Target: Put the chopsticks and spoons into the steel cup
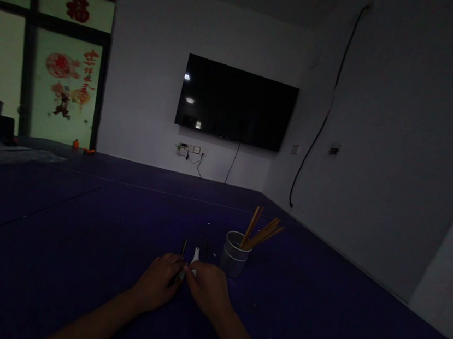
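Note:
My left hand [160, 282] rests low over the purple surface with its fingers curled. A thin dark-handled utensil [184, 246] sticks up just beyond its fingertips. Beside it, my right hand [208, 287] is closed around the lower part of a white spoon [197, 254], whose narrow end points away from me. The thumbs nearly meet between the hands. Another thin dark utensil [206, 245] shows just past the right knuckles. A grey metal cup [234, 259] holding several wooden chopsticks [262, 235] stands right of my right hand. The fingers hide what lies beneath them.
The broad purple tabletop [77, 239] has seams and small white specks. Clear plastic sheeting [13, 154] lies at the far left, with small orange objects [88, 151] near the door. A television [236, 105] hangs on the back wall; a black cable [322, 126] runs down the right wall.

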`<state>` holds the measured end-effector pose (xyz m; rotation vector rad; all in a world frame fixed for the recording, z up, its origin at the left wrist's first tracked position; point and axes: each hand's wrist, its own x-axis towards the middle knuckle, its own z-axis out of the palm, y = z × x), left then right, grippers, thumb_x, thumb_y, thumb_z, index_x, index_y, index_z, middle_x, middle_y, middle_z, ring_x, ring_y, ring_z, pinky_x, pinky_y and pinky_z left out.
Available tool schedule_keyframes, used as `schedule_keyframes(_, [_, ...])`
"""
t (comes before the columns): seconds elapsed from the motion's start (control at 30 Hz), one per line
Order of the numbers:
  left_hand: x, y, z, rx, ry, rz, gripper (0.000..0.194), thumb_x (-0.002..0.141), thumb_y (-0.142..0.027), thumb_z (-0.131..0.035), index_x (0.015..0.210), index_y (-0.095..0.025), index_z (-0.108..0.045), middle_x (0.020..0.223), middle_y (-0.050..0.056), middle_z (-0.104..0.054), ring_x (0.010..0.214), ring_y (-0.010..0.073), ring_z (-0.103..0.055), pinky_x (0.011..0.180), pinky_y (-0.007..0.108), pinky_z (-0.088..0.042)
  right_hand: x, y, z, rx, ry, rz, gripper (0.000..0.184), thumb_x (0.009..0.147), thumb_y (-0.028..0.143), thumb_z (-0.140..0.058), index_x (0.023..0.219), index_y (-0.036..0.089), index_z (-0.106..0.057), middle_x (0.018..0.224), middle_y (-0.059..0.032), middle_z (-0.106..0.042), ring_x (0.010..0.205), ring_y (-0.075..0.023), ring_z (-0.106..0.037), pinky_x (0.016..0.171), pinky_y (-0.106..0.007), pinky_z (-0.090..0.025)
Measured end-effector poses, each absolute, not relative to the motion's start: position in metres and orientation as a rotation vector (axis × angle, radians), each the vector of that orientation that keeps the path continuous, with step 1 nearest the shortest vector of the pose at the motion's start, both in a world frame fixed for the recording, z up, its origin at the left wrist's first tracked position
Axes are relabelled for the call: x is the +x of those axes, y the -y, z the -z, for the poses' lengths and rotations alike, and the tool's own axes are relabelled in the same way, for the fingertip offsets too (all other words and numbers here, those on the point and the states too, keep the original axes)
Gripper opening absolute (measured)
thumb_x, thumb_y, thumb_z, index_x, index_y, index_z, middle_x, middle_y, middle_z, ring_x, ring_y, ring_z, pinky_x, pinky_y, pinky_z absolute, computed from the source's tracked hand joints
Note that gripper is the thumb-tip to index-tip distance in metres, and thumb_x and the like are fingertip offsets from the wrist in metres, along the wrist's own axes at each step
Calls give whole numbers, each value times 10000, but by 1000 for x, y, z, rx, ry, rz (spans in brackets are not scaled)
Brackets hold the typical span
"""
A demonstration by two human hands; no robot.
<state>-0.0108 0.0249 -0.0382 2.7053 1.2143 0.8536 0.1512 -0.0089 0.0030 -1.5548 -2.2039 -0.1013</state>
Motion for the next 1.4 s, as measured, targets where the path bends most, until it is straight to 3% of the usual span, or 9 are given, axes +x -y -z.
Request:
schedule_keyframes(0.4, [-10, -25, 38, 2709, -1204, -739, 356, 848, -167, -421, 1180, -235, -528, 1163, 72, -585, 1066, 214, -495, 897, 364, -407, 150, 10, -3, -1548, 2218, 91, 326, 928, 372, -377, 888, 247, -675, 831, -17, -720, 763, -152, -658, 597, -224, -352])
schedule_keyframes(0.57, [-9, -23, 35, 2709, -1200, -705, 293, 845, -148, -401, 1085, -212, -558, 1070, 71, -603, 996, 204, -508, 856, 344, -416, 151, 9, -2, -1573, 2218, 93, 330, 924, 388, -387, 856, 241, -675, 824, -18, -719, 773, -152, -660, 595, -222, -355])
schedule_keyframes(0.77, [-8, -20, 31, 2712, -1202, -789, 244, 816, -110, -409, 979, -192, -570, 1036, 77, -591, 973, 213, -506, 832, 359, -423, 151, 11, -3, -1524, 2207, 88, 317, 928, 362, -388, 848, 251, -673, 795, -9, -719, 737, -152, -659, 600, -220, -362])
schedule_keyframes(1.03, [-8, -19, 28, 2664, -1153, -992, 365, 768, -103, -505, 1114, -210, -554, 1052, 75, -578, 1001, 221, -515, 864, 362, -419, 151, 12, -6, -1538, 2186, 63, 285, 921, 345, -404, 923, 263, -677, 840, -11, -723, 773, -156, -663, 609, -220, -374])
schedule_keyframes(1.27, [-8, -19, 26, 2647, -1104, -1158, 343, 709, -65, -500, 1014, -201, -583, 966, 67, -574, 923, 209, -531, 826, 357, -451, 152, 12, -7, -1585, 2143, 112, 366, 943, 368, -353, 825, 231, -671, 779, -27, -714, 714, -152, -658, 584, -215, -359])
schedule_keyframes(1.4, [-8, -17, 23, 2651, -1018, -1230, 325, 739, -68, -468, 1021, -195, -569, 976, 78, -571, 941, 206, -528, 826, 350, -466, 153, 12, -7, -1576, 2061, 85, 376, 946, 379, -336, 872, 237, -676, 778, -26, -715, 710, -147, -659, 593, -213, -373])
